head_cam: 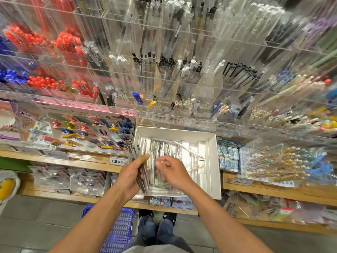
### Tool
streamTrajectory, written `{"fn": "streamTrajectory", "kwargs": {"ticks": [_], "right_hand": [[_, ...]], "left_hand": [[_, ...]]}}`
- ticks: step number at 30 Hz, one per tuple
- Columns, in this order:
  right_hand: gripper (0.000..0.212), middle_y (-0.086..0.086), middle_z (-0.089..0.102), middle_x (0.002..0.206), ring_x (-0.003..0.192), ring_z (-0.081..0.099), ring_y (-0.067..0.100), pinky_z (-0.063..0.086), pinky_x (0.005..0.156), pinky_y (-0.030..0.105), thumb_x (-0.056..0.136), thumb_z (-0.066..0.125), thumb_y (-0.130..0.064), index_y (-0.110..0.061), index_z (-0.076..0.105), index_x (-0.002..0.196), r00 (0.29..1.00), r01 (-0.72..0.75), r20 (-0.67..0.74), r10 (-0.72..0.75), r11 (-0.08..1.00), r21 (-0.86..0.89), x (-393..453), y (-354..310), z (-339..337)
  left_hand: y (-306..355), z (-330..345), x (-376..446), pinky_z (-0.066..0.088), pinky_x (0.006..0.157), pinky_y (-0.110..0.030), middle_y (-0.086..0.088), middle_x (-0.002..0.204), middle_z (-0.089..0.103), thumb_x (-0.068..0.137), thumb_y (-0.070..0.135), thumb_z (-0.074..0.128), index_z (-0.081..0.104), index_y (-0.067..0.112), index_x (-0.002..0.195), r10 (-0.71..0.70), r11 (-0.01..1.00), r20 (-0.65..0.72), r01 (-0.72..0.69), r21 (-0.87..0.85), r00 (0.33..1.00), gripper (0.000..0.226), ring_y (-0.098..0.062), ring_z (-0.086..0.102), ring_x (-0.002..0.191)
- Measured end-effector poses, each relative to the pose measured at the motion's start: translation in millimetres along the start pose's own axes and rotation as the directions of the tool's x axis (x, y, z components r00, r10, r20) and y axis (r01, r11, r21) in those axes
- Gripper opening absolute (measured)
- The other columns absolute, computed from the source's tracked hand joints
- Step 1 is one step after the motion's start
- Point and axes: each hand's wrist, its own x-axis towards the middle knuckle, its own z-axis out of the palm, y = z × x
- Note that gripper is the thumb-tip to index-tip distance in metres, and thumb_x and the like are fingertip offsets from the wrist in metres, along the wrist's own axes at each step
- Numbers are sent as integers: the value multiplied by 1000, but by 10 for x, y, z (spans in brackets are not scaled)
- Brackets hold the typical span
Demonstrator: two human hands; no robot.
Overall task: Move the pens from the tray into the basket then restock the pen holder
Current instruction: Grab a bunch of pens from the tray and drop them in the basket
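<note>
The left hand (132, 177) grips a bundle of clear, dark-tipped pens (139, 165), fingers curled round it and thumb pressed along the top, the bundle's long axis running away from the body and tilting a little left. Just beside it, the right hand (171, 171) hangs over the tray (212, 161) with fingers loosely curled; whether it pinches a pen I cannot tell, as blur hides the fingertips. Below that hand, more clear pens (164, 154) lie in the white tray, lengthwise front to back, so the right hand is nearer them. The blue basket (116, 229) sits on the floor, low and to the left of the feet, nearer the loaded left hand, which I judge should carry the bundle down and back.
</note>
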Motion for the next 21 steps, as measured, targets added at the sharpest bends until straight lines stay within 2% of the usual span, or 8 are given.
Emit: {"fn": "streamTrajectory", "kwargs": {"ticks": [2, 5, 8, 10, 13, 17, 19, 21], "right_hand": [[26, -9, 67, 87, 68, 67, 19, 57, 64, 32, 98, 51, -35, -24, 59, 120, 995, -69, -76, 64, 995, -67, 217, 32, -8], [35, 0, 69, 100, 68, 62, 9, 49, 65, 26, 100, 49, -28, -19, 52, 133, 988, -142, -84, 130, 978, -154, 576, 73, 39], [37, 10, 64, 122, 98, 64, 21, 50, 90, 37, 101, 45, -25, -13, 50, 135, 983, -181, -81, 166, 950, -255, 870, 54, 122], [32, 11, 65, 113, 100, 63, 28, 50, 86, 35, 101, 43, -23, -7, 55, 125, 978, -206, -88, 187, 927, -314, 1011, 17, 198], [21, 6, 60, 85, 80, 61, 25, 43, 63, 28, 99, 44, -19, -7, 61, 94, 969, -246, -125, 213, 880, -406, 1118, -22, 274], [23, 10, 67, 87, 78, 64, 26, 43, 61, 28, 96, 51, -20, -4, 66, 89, 954, -299, -150, 259, 847, -439, 1170, -26, 285], [26, 8, 65, 82, 74, 63, 25, 46, 62, 28, 96, 49, -21, -7, 64, 81, 964, -262, -146, 220, 865, -427, 1139, -26, 237], [29, 5, 63, 78, 72, 60, 21, 50, 69, 31, 98, 47, -24, -9, 61, 76, 977, -196, -155, 149, 911, -364, 1056, -14, 147]], "left_hand": [[12, -11, -33, 43, 44, -26, -1, 60, 47, 76, 26, 77, 61, 14, 76, 4, 1000, 1, -4, -7, 1000, 20, -13, 44, 44], [32, -38, -73, 47, 45, -24, -6, 70, 63, 90, 17, 66, 62, 11, 91, -30, 998, 20, 31, -46, 999, 8, -16, 60, 53], [51, -58, -99, 52, 48, -27, -9, 73, 67, 94, 14, 61, 62, 8, 99, -38, 999, 31, 39, -38, 999, 7, -18, 63, 55], [60, -70, -101, 52, 50, -27, -8, 68, 62, 91, 15, 64, 61, 9, 94, -44, 998, 57, 46, -34, 997, 8, -17, 59, 54], [59, -83, -92, 50, 53, -28, -6, 65, 57, 82, 18, 68, 61, 10, 90, -47, 998, 76, 50, -44, 996, 13, -17, 54, 53], [42, -81, -93, 50, 53, -27, -6, 65, 56, 81, 19, 70, 62, 9, 92, -46, 998, 77, 48, -28, 996, 17, -17, 53, 54], [37, -64, -86, 51, 54, -28, -7, 66, 56, 80, 19, 71, 62, 9, 91, -38, 999, 80, 39, -14, 996, 17, -18, 55, 55], [32, -48, -71, 53, 56, -29, -7, 67, 56, 88, 14, 67, 63, 9, 92, -28, 999, 73, 29, -19, 997, 8, -19, 59, 58]]}}
